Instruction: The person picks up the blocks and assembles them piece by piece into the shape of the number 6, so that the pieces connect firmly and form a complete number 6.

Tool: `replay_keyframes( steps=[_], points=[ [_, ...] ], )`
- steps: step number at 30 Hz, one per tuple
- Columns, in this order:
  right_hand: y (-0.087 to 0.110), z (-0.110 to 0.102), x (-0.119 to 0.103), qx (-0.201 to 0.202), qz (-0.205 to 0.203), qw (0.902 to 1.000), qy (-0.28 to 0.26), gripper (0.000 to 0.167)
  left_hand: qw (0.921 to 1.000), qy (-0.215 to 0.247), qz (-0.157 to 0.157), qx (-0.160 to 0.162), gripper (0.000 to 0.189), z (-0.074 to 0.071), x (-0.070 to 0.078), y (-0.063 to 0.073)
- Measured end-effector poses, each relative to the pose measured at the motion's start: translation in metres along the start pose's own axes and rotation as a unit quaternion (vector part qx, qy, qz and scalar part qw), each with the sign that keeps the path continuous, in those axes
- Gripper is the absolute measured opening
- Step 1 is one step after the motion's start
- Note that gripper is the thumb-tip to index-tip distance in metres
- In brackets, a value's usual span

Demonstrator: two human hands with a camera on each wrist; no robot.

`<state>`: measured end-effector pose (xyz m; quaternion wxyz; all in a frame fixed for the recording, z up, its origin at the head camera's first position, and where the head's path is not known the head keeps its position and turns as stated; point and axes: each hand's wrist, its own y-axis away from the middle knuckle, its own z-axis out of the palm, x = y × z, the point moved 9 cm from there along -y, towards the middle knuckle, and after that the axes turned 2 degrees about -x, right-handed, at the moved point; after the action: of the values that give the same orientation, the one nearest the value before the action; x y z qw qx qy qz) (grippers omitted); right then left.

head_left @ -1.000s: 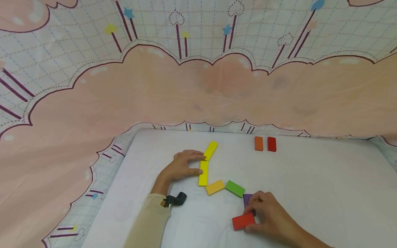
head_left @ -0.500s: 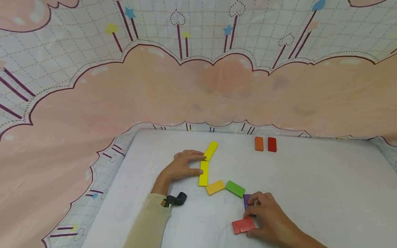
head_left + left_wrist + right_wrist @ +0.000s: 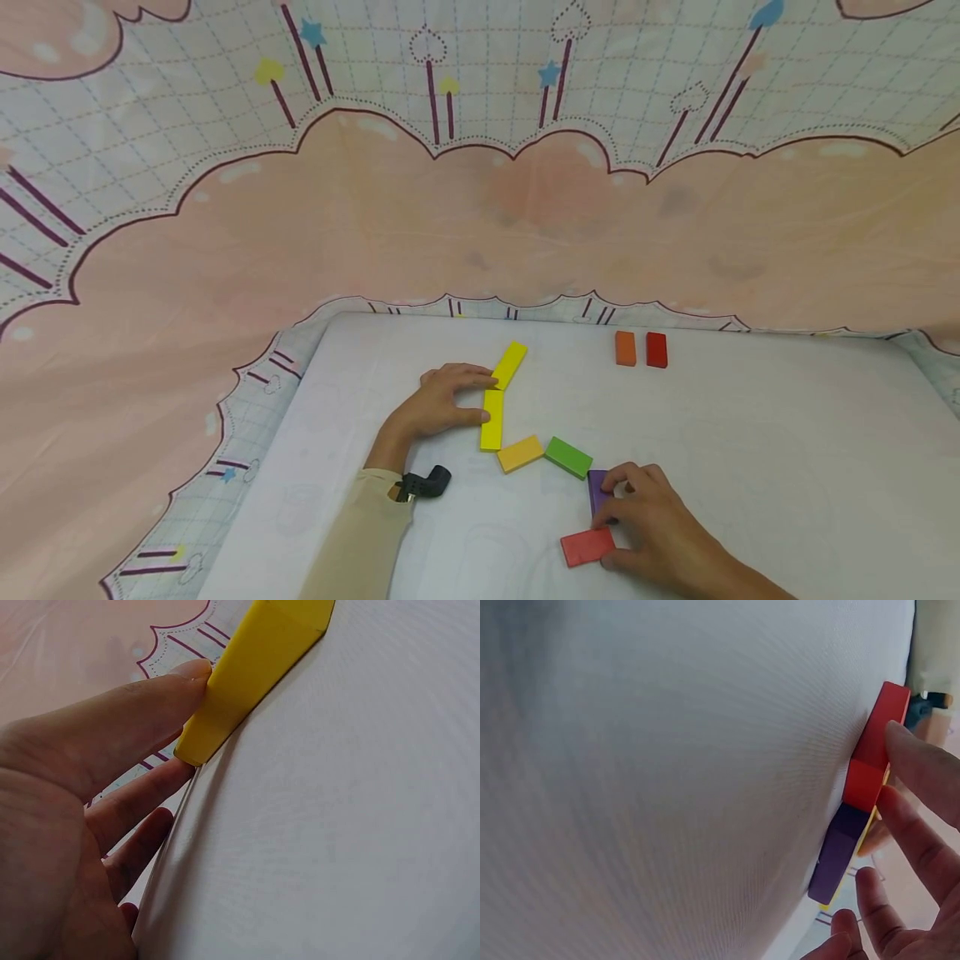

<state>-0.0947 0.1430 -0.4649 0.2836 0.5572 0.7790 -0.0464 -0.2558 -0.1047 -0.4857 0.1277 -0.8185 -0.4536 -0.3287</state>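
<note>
A chain of flat blocks bends over the white tabletop. My left hand (image 3: 438, 404) rests its thumb on the lower yellow block (image 3: 492, 433), and a fingertip touches the upper yellow block (image 3: 513, 360). An amber block (image 3: 521, 454) and a green block (image 3: 568, 457) continue the chain to a purple block (image 3: 597, 493), partly hidden by my right hand (image 3: 652, 517). That hand pinches the right end of a red block (image 3: 587, 547) between thumb and a fingertip. The right wrist view shows the red block (image 3: 877, 735) end to end with the purple block (image 3: 836, 859).
At the back of the white table (image 3: 787, 433) lie an orange block (image 3: 626, 348) and a dark red block (image 3: 657, 350), side by side. A patterned cloth (image 3: 450, 225) hangs behind the table. A black device (image 3: 426, 482) is strapped to the left wrist.
The red block has shifted slightly toward the near edge, its top now looking paler. The right fingertips have moved down onto its end. The left hand has stayed put.
</note>
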Motion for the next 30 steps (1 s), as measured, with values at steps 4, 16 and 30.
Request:
replay_keyframes(
  steps=[4,16,30],
  points=[
    [0.0002,0.0002,0.0000,0.003,-0.003,1.0000,0.001,0.031,1.0000,-0.003,-0.004,-0.003,0.052,0.0008,-0.0008,0.0001],
    [0.0008,-0.0039,0.0010,0.012,-0.014,0.9998,0.001,0.033,1.0000,-0.001,-0.002,-0.006,0.052,0.0014,-0.0018,-0.0006],
    [-0.0008,-0.0023,0.0011,0.011,-0.027,0.9992,-0.027,0.030,1.0000,-0.005,-0.002,-0.002,0.051,0.0016,-0.0023,-0.0008]
  ],
)
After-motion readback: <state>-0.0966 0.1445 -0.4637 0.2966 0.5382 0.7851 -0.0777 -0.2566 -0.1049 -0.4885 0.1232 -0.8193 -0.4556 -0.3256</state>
